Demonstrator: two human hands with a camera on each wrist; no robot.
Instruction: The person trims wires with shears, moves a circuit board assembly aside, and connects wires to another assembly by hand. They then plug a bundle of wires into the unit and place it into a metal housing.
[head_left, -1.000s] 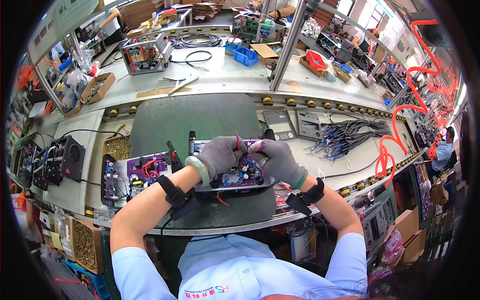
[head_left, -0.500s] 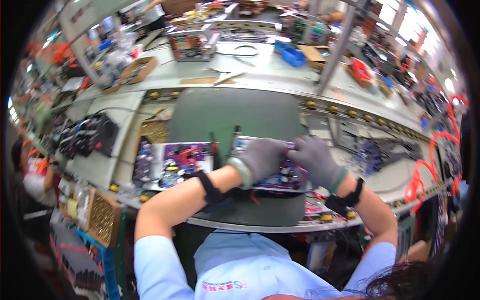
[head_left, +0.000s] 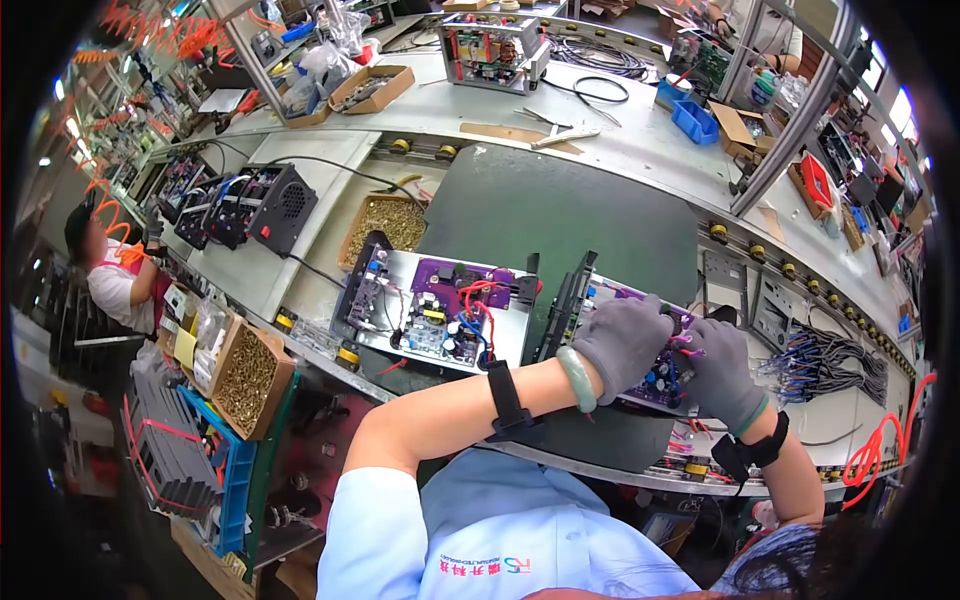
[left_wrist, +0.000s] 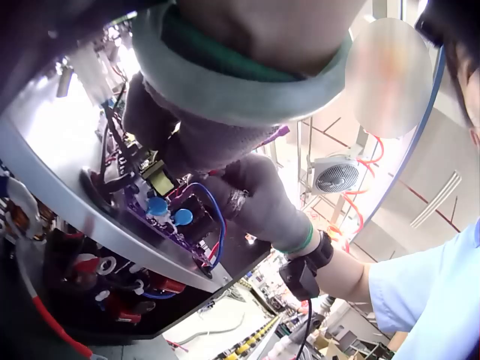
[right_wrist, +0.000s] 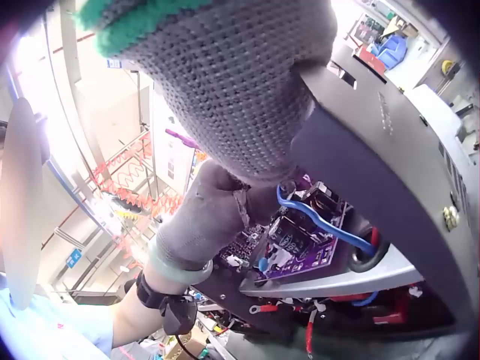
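My gloved left hand bends its fingers over the right-hand circuit board unit, which has a purple board in a metal chassis. Facing it, my gloved right hand has its fingers curled close to the left fingertips. Purple wires stick up between the two hands, which pinch them; the fingertips are partly hidden. A blue wire loops over the board beside the right hand. Left of this unit lies a second open unit with red wires, under the left forearm.
Both units lie on a dark green mat. Boxes of brass screws and more brass parts stand left. Grey panels and a cable bundle lie right. Black units stand far left, near another person.
The head view has swung left, so the bench appears shifted right. Both hands stay together over the same unit, fingers at the purple wires throughout.
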